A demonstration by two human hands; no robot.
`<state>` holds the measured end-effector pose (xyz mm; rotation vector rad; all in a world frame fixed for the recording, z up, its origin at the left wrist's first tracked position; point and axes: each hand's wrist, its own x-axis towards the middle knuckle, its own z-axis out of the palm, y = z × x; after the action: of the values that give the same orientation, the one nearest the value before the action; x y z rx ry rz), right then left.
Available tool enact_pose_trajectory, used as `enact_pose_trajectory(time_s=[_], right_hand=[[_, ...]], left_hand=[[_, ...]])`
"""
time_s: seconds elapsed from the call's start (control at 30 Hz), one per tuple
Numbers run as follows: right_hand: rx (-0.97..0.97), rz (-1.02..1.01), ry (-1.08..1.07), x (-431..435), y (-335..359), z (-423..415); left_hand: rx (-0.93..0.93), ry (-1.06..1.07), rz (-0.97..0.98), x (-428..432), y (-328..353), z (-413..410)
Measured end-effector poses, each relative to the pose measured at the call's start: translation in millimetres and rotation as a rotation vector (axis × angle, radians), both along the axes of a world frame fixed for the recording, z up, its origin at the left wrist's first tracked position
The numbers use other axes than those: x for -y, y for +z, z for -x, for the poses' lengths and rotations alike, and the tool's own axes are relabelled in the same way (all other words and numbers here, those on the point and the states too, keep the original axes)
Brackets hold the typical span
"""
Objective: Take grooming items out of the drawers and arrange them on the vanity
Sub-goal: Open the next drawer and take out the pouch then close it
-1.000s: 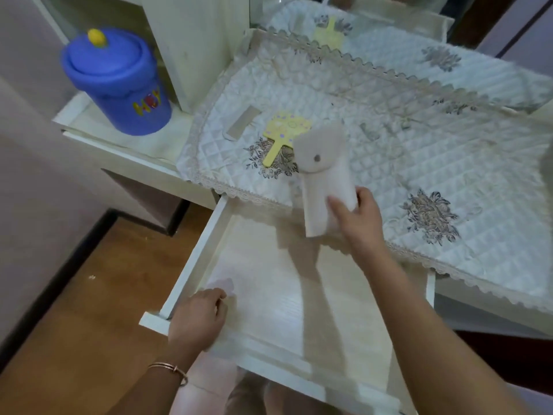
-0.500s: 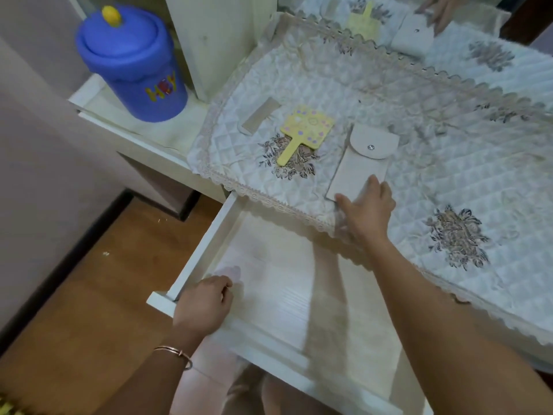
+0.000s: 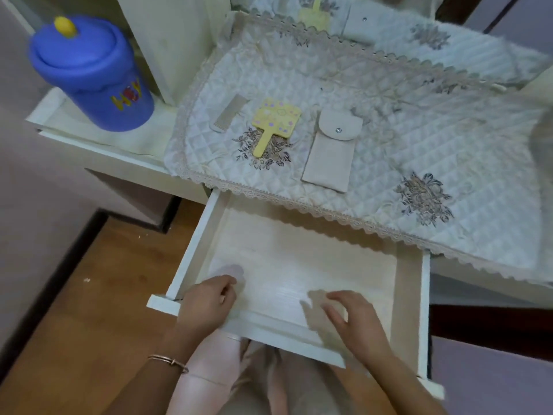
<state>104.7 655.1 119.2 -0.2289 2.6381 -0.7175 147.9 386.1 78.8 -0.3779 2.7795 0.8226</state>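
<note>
On the vanity's quilted white cover (image 3: 419,139) lie three items in a row: a pale comb (image 3: 229,113) at the left, a yellow hand mirror (image 3: 273,121) in the middle, and a beige snap pouch (image 3: 330,151) to its right. Below them the white drawer (image 3: 194,247) stands pulled out, and its visible floor is bare. My left hand (image 3: 206,307) grips the drawer's front edge near its left corner. My right hand (image 3: 356,322) hovers over the front edge further right, fingers spread, holding nothing.
A blue lidded container (image 3: 89,73) stands on a lower side shelf at the left. A mirror (image 3: 344,13) behind the vanity reflects the items. Wooden floor (image 3: 89,295) lies left of the drawer, and my knees are under its front.
My right hand laid the beige pouch on the cover beside the yellow mirror, let go, and drew back to the drawer's front edge. My left hand stayed on the drawer front.
</note>
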Motion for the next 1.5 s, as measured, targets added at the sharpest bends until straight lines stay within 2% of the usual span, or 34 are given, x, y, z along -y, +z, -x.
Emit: enact_pose_trajectory(time_s=[0.1, 0.2, 0.47, 0.6, 0.67, 0.87, 1.0, 1.1, 1.2, 1.37, 1.5], right_hand=[[0.111, -0.055, -0.055, -20, -8, -47], [0.151, -0.074, -0.079, -32, -5, -71], [-0.019, -0.089, -0.096, -34, -12, -78], [-0.026, -0.089, -0.064, -37, -19, -63], [-0.054, -0.106, -0.070, -37, -22, -47], [-0.267, -0.281, -0.049, -35, -26, 16], [-0.399, -0.358, 0.004, -35, -23, 68], [-0.449, -0.395, 0.008, -33, -23, 98], [-0.469, -0.386, 0.006, -33, -26, 119], [-0.529, -0.323, -0.018, -32, -31, 134], [-0.573, -0.328, -0.051, -30, -31, 138]], left_hand=[[-0.008, -0.177, -0.022, -4, 2, -17], [-0.071, -0.348, 0.046, -6, -2, -37], [-0.049, -0.424, 0.130, -1, 1, -34], [-0.013, -0.430, 0.138, -2, 1, -16], [-0.059, -0.436, 0.155, -2, 1, 0], [-0.161, -0.377, 0.163, -13, 6, 63], [-0.250, -0.379, 0.297, -27, 19, 107], [-0.246, -0.360, 0.335, -33, 21, 134], [-0.201, -0.335, 0.338, -34, 19, 156], [-0.378, -0.287, 0.319, -35, 8, 172], [-0.411, -0.233, 0.327, -40, 6, 174]])
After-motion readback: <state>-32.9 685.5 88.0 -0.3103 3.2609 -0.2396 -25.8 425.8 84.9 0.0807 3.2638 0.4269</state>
